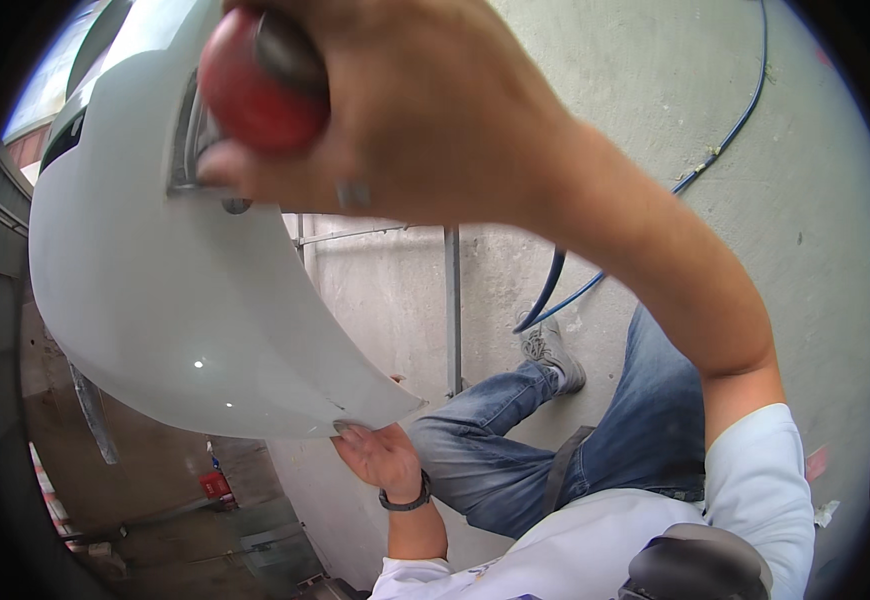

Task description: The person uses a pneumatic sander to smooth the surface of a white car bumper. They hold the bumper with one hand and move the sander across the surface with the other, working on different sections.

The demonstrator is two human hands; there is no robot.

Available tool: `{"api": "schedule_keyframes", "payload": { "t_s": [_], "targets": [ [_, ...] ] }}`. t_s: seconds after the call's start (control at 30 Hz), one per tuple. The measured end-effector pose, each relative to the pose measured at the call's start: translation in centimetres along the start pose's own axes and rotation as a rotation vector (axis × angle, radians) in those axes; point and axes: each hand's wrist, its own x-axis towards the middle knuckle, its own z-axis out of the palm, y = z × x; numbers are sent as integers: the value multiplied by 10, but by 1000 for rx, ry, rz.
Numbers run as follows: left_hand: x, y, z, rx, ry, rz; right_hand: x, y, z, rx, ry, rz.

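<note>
A white, glossy car bumper fills the left side, its curved end tapering toward my legs. My right hand is raised close to the camera, closed around a red-and-black rounded handle seen nearly end-on. Whatever lies beyond that handle is hidden, so I cannot tell the tool's kind. Behind the hand, a dark-framed opening shows in the bumper. Lower down, my left hand, with a dark wristband, pinches the bumper's bottom edge near its tip, thumb on the outer face.
A thin grey metal post stands behind the bumper. Across the concrete floor runs a blue hose, looping near my grey shoe. A small red object sits in the darker area at lower left.
</note>
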Motion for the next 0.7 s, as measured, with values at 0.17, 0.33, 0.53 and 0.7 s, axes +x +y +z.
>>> {"api": "schedule_keyframes", "payload": {
  "t_s": [0.17,0.33,0.53,0.7],
  "targets": [
    [4,2,-8,-551,74,-145,6,5,-16,-17,-83,-51],
    [41,-22,7,-833,445,-469,-66,-42,14,33,-148,45],
    [103,-47,30,-685,-103,-400,-61,-54,22,-4,-200,44],
    [112,-40,45,-1118,-462,-271,16,-1,27,-146,-115,-4]
  ]
}}
